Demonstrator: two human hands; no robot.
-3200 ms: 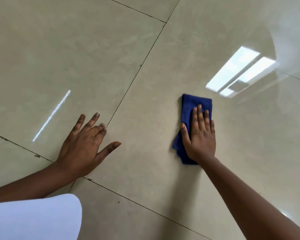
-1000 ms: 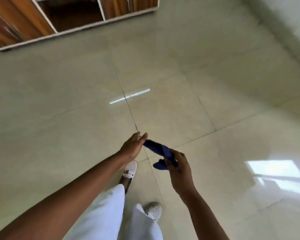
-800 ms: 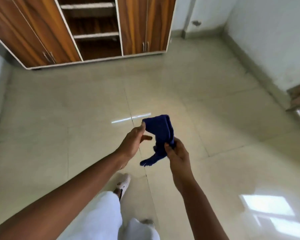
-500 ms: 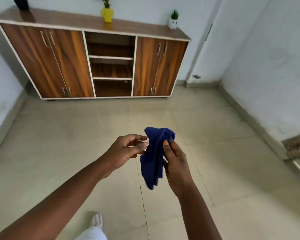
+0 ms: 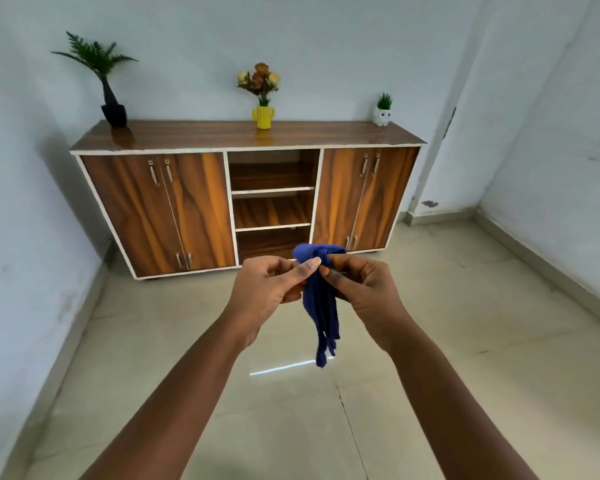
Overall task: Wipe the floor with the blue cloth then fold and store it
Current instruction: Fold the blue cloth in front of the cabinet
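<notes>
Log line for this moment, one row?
phase: pre-fold | blue cloth: hanging, bunched | left hand: pinching | right hand: pinching | cabinet: ahead

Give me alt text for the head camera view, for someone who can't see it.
Two bare hands, left hand and right hand, pinch the top of a bunched blue cloth that hangs down between them above a glossy tiled floor. Ahead, a wooden sideboard with open middle shelves stands against the wall, topped by three potted plants.
</notes>
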